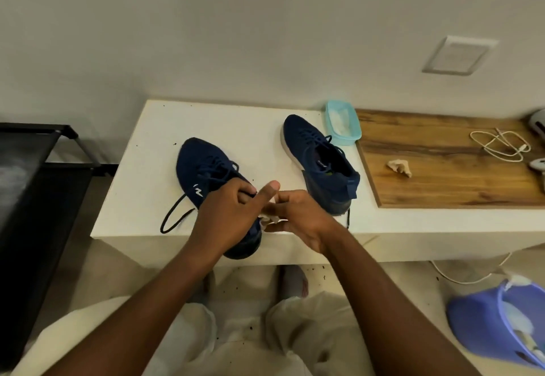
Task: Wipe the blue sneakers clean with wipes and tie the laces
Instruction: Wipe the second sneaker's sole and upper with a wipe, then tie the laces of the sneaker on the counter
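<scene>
left hand [227, 213] grips the near sneaker [200, 166] at its collar on the white table [141, 198], toe pointing away; right hand [298, 216] pinches the wipe [269, 219] just right of the heel, nearer for wiping

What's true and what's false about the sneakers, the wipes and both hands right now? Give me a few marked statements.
1. The left hand grips the near dark blue knit sneaker at its collar. True.
2. The right hand holds nothing. False: it pinches a white wipe.
3. The second dark blue sneaker stands on the brown wooden board. False: it stands on the white table, beside the board.
4. A crumpled wipe lies on the wooden board. True.
5. The near sneaker is neatly tied. False: a dark lace trails loose across the table.
</scene>
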The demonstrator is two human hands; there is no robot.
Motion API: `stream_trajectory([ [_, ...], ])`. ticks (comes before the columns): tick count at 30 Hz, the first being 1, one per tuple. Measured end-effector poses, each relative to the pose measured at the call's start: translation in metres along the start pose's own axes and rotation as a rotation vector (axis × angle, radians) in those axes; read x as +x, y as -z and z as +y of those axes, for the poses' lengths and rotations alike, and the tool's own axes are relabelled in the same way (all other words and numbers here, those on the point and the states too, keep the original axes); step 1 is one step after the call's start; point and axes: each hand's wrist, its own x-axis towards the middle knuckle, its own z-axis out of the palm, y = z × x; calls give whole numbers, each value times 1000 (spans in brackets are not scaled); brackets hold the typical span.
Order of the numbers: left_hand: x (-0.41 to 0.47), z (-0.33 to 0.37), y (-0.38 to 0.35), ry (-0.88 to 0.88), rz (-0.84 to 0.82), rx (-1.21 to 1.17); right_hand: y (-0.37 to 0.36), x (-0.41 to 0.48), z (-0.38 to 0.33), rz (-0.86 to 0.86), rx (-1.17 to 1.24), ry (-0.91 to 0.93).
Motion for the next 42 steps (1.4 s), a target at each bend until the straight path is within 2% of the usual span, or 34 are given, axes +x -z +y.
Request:
stream_trajectory([
  [2, -5, -2, -2, -53, 6, 4, -1, 3, 12, 216, 13, 26],
  [4, -8, -7, -4, -122, -30, 73, -5, 4, 15, 322, 56, 40],
  [6, -9, -11, -6, -167, -35, 149, -11, 2, 17, 313, 37, 73],
  [10, -4, -16, -3, -181, 80, 95, -15, -2, 18, 179, -128, 134],
  [12, 1, -18, 0, -153, 99, 43, -12, -4, 19, 72, -99, 114],
  [14, 6, -21, 0, -127, 86, 13, -11, -3, 19, 47, -73, 134],
  [18, 10, -20, 2, -110, 2, -12, -16, 24, 13, 335, -81, 330],
  [20, 10, -20, 1, -115, -22, -20, -21, 36, 8, 399, -126, 354],
  [23, 9, -25, 3, -119, 37, -38, -27, 34, 7, 396, -248, 334],
  [27, 10, -27, 3, -130, 102, -27, -12, 11, 13, 153, -215, 204],
  [28, 11, -26, 3, -145, 111, -14, -10, 11, 14, 156, -202, 191],
  [31, 15, -24, 1, -196, 139, 28, -14, 22, 13, 318, -217, 226],
  [34, 18, -19, 3, -224, 222, 50, -18, 22, -1, 375, -109, 285],
  [38, 10, 3, 4, -418, 341, 187, -8, 2, -24, 454, 47, 352],
  [42, 9, 47, -8, -588, 315, 250, 17, -4, -40, 572, -41, 371],
])
